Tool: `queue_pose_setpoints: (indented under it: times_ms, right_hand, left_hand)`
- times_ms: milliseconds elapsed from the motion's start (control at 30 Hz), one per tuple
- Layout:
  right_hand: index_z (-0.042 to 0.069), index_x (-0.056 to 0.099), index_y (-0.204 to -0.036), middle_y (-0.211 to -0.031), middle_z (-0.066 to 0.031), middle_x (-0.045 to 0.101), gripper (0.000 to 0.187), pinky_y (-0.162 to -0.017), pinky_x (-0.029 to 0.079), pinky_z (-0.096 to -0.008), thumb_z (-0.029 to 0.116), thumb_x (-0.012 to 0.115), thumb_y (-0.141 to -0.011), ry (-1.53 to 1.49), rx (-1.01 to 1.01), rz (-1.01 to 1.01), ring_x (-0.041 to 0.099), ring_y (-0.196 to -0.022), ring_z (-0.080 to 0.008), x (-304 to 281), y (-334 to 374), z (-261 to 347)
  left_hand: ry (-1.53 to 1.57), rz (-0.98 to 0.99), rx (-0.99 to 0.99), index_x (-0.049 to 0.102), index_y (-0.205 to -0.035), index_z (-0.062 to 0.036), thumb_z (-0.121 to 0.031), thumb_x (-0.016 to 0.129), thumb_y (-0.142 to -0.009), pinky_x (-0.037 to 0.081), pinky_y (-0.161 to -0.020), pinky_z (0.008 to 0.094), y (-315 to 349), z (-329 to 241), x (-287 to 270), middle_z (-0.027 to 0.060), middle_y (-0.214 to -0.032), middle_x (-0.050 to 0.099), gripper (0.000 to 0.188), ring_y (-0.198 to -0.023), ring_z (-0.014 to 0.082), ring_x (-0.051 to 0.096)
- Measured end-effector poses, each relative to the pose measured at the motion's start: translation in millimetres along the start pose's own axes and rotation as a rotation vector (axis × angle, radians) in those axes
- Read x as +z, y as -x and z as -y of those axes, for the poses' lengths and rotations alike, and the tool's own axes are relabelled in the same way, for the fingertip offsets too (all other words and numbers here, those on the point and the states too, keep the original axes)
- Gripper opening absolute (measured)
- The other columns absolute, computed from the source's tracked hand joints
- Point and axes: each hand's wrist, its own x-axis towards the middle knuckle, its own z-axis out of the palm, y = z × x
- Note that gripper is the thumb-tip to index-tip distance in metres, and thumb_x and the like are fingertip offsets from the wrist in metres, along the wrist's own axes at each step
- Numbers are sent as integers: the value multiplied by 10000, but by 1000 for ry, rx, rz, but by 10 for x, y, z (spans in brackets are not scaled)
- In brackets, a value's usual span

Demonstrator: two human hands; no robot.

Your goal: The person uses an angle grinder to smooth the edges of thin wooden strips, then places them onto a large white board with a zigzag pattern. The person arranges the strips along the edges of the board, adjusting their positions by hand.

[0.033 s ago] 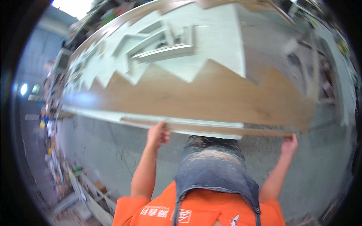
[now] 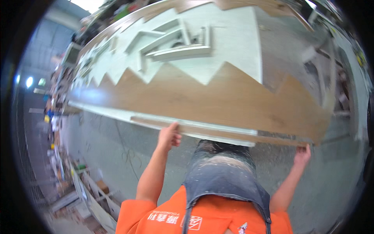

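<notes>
A long, narrow brown wooden strip (image 2: 280, 140) lies along the near edge of a white tabletop (image 2: 237, 46), and its right end sticks out past the table. My left hand (image 2: 170, 136) is closed around the strip left of its middle, thumb on top and fingers curled below. At the far right end, my right hand (image 2: 302, 154) pinches the strip's tip from underneath. Just beyond the strip is a large brown board (image 2: 187, 97) with a zigzag, stair-like far edge. It also overhangs the table's right end.
White angular frame pieces (image 2: 179, 52) lie on the tabletop behind the board. Another zigzag board (image 2: 187, 4) runs along the far edge. Scrap boards (image 2: 87, 195) are piled at lower left, and stands with clutter (image 2: 331, 74) fill the right side.
The view has shifted slightly, so the scene sits further right. The strip's right end, with my right hand, has come a little nearer to me; both hands keep their hold.
</notes>
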Motion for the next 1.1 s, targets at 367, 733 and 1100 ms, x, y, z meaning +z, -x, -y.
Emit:
queue_pose_setpoints:
  times_ms: [367, 733, 1100]
  right_hand:
    - [6, 560, -1296, -1263, -114, 572, 390, -942, 509, -402, 227, 650, -986, 11, 32, -166, 561, -1141, -256, -43, -425, 205]
    - [-24, 559, -1285, -1241, -121, 589, 354, -973, 515, -403, 207, 605, -1021, 30, 45, -108, 575, -1128, -270, 23, -358, 188]
    - [-7, 580, -1263, -1234, -109, 614, 335, -989, 520, -408, 200, 630, -1004, 2, 59, -110, 588, -1131, -269, 38, -403, 185]
  left_hand:
    - [97, -112, 37, 669, -982, 6, -299, 663, -937, 522, -399, 386, 42, -18, -342, 116, -767, 685, 308, -441, 197, 567]
    - [335, -401, 136, 623, -1063, 20, -132, 632, -927, 545, -432, 386, -606, -81, -1188, 102, -815, 666, 205, -490, 195, 578]
    - [453, -443, 230, 608, -993, -7, -80, 615, -906, 534, -400, 342, -866, -132, -1464, 77, -753, 637, 114, -505, 196, 637]
